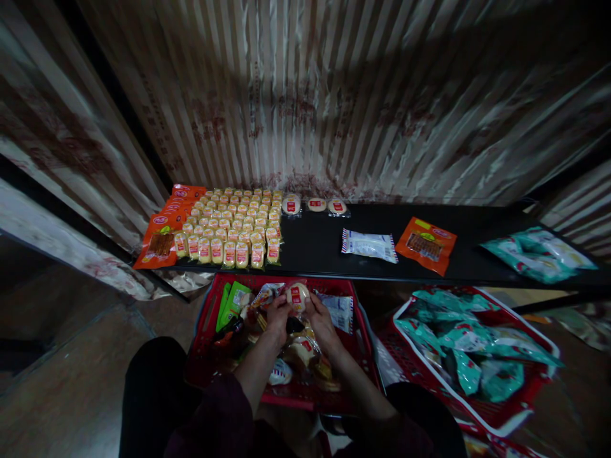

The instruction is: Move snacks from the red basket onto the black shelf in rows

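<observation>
Left hand (pixel 277 313): fingers pinching a wrapped cake (pixel 297 297)
Right hand (pixel 321 317): fingers pinching its other edge
Basket (pixel 196 348): below both hands

A round, pale cake (pixel 296 298) in clear wrapping, red label facing up, is held over the red basket (pixel 202 337).

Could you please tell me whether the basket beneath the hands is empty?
Not empty: inside the basket lie a green pack, a blue-white pack and others.
</observation>
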`<control>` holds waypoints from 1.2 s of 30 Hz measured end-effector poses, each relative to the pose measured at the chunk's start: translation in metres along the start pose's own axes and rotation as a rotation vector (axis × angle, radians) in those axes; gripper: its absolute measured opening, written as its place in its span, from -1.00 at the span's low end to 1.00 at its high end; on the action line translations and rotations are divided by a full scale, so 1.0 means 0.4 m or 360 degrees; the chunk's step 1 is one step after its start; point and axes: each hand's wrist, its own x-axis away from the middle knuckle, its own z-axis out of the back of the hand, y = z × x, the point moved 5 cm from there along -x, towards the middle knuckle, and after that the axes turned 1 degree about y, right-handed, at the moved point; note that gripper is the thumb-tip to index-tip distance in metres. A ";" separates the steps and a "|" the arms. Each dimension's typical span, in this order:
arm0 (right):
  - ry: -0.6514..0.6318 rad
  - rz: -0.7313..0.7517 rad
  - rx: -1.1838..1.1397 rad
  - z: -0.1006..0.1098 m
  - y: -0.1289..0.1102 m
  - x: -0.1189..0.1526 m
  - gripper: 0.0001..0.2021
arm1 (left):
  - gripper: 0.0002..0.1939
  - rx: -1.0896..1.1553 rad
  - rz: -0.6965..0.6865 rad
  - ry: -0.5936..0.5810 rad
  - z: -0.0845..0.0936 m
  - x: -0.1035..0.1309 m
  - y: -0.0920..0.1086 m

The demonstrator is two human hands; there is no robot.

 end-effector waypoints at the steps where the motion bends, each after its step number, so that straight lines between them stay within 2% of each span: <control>1: 0.0016 -0.0028 -0.0061 0.003 0.000 0.002 -0.48 | -0.68 0.0023 0.0034 -0.0010 0.002 -0.001 -0.004; 5: 0.0069 -0.0017 -0.0123 0.023 -0.004 0.006 -0.41 | -0.65 0.0102 0.0038 -0.0090 0.002 0.005 0.002; 8: 0.0130 0.0008 -0.0011 0.044 -0.009 0.005 -0.43 | -0.63 0.0107 0.0035 -0.0186 -0.008 0.012 0.012; 15: 0.0271 0.0085 0.0274 0.066 -0.037 0.005 -0.42 | -0.58 0.0074 -0.0041 -0.0242 -0.031 0.020 0.050; 21: 0.0275 0.0210 0.0408 0.066 -0.059 -0.004 -0.41 | -0.66 0.0058 -0.0136 -0.0220 -0.045 0.022 0.079; 31: 0.0293 0.0165 0.0396 0.062 -0.071 -0.011 -0.33 | -0.65 0.0004 -0.0078 -0.0198 -0.054 0.032 0.099; 36: 0.0288 0.0153 0.0374 0.060 -0.085 -0.008 -0.36 | -0.66 -0.0039 -0.0073 -0.0155 -0.054 0.024 0.100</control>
